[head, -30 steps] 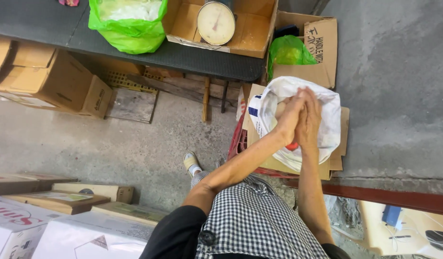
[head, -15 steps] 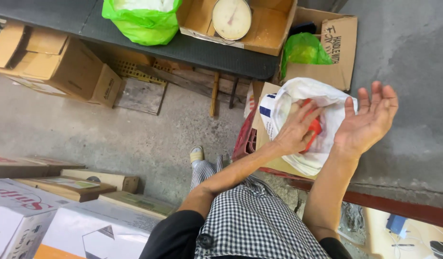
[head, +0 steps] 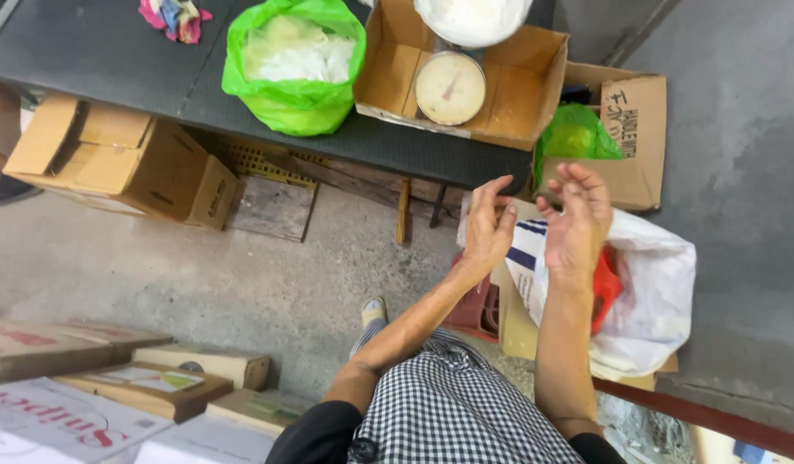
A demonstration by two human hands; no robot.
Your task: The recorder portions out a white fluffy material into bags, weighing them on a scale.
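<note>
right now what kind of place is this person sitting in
Probably a market stall or small packing area. A dial weighing scale sits in an open cardboard box on a dark table beside a green bag of white stuff, with more cartons on the concrete floor.

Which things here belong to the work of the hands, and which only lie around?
In hand: left hand and right hand, both empty, over the white plastic bag with a red thing.

Lying about: green plastic bag, round dial scale, brown cardboard boxes.
</note>
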